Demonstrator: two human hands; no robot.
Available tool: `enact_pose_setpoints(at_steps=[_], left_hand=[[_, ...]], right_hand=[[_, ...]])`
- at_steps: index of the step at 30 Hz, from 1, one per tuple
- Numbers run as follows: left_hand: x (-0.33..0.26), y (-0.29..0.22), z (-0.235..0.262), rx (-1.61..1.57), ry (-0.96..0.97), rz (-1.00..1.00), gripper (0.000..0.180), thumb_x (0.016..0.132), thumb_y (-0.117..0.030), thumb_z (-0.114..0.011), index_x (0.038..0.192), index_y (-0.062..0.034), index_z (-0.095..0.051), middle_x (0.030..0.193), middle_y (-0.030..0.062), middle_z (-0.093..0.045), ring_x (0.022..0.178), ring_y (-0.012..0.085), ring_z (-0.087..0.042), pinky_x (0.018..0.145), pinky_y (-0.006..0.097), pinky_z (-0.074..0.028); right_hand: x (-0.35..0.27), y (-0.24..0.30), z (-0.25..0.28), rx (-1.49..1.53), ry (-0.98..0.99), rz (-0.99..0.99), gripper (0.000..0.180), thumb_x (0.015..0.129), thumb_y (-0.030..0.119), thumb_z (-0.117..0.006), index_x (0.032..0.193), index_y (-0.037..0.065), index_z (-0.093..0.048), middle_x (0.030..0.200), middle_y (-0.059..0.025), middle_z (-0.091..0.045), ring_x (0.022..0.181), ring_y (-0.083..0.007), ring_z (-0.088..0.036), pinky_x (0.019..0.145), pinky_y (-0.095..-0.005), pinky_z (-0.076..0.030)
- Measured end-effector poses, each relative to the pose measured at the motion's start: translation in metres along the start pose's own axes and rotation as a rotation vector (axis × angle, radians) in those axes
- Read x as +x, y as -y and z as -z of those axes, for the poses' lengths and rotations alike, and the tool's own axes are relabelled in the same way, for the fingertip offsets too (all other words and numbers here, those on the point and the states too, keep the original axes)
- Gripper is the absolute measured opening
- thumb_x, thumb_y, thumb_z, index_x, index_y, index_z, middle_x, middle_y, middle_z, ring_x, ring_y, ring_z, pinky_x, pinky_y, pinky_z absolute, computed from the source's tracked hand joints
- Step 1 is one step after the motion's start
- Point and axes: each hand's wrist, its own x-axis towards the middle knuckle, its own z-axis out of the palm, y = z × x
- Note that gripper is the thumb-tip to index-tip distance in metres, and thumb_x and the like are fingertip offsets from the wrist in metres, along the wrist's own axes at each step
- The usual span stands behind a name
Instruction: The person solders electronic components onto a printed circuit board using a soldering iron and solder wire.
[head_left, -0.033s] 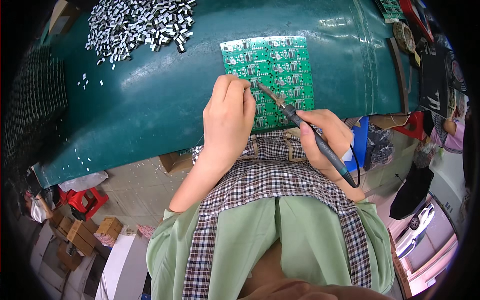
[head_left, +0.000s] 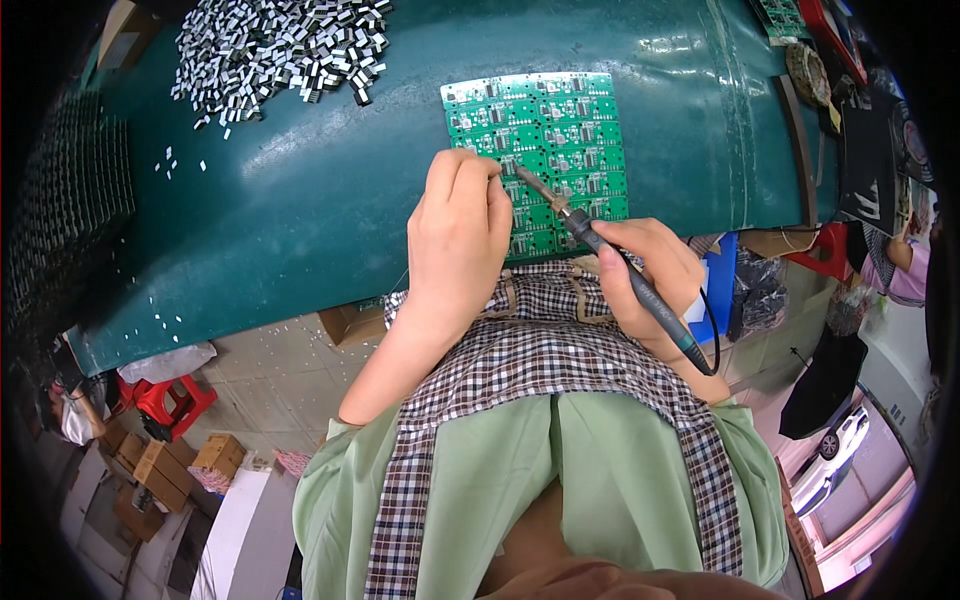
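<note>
Head view: the left hand [head_left: 460,235], fingers pressed together, rests on the green circuit board [head_left: 545,120]; the right hand [head_left: 650,275] grips a soldering iron [head_left: 610,260] touching it on the teal tabletop [head_left: 300,200].

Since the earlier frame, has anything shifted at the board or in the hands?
Nothing visibly changed. The right hand grips the soldering iron as before, its tip at the green circuit board beside the left hand, whose fingertips press on the board. The pile of small metal parts lies where it was on the green table.
</note>
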Motion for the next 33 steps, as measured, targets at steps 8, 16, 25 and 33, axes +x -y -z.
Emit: enact_pose_setpoints(at_steps=[8, 16, 25, 33], left_hand=[[-0.002, -0.005, 0.002, 0.039, 0.026, 0.019, 0.011, 0.080, 0.000, -0.064, 0.088, -0.0025, -0.057, 0.094, 0.0099, -0.054, 0.072, 0.0267, -0.060, 0.059, 0.035, -0.049], [-0.012, -0.006, 0.010, 0.039, 0.081, 0.103, 0.012, 0.079, -0.003, -0.066, 0.088, -0.0037, -0.058, 0.090, 0.0094, -0.055, 0.073, 0.0274, -0.061, 0.059, 0.037, -0.049], [-0.019, -0.003, 0.008, -0.013, 0.035, 0.027, 0.013, 0.079, 0.001, -0.063, 0.090, -0.0027, -0.057, 0.087, 0.0108, -0.055, 0.072, 0.0292, -0.060, 0.062, 0.038, -0.049], [-0.019, -0.004, 0.004, -0.049, -0.001, 0.002, 0.011, 0.079, 0.003, -0.063, 0.089, -0.0015, -0.060, 0.081, 0.0082, -0.056, 0.059, 0.0197, -0.052, 0.053, 0.031, -0.042]], right_hand=[[-0.010, 0.001, -0.004, -0.006, -0.011, 0.036, 0.018, 0.074, 0.003, -0.068, 0.091, -0.003, -0.066, 0.073, -0.0134, -0.066, 0.060, -0.0238, -0.064, 0.053, -0.0295, -0.050], [-0.017, 0.006, 0.003, -0.040, -0.064, 0.024, 0.016, 0.072, 0.003, -0.067, 0.086, -0.004, -0.067, 0.070, -0.0132, -0.065, 0.057, -0.0239, -0.063, 0.051, -0.0301, -0.049], [-0.019, 0.004, 0.000, -0.044, -0.030, 0.027, 0.015, 0.071, 0.003, -0.067, 0.085, -0.004, -0.067, 0.068, -0.0129, -0.065, 0.056, -0.0246, -0.063, 0.051, -0.0307, -0.049], [-0.023, 0.004, -0.001, -0.029, -0.026, 0.043, 0.016, 0.073, 0.004, -0.067, 0.087, -0.003, -0.067, 0.070, -0.0121, -0.064, 0.058, -0.0241, -0.063, 0.052, -0.0307, -0.049]])
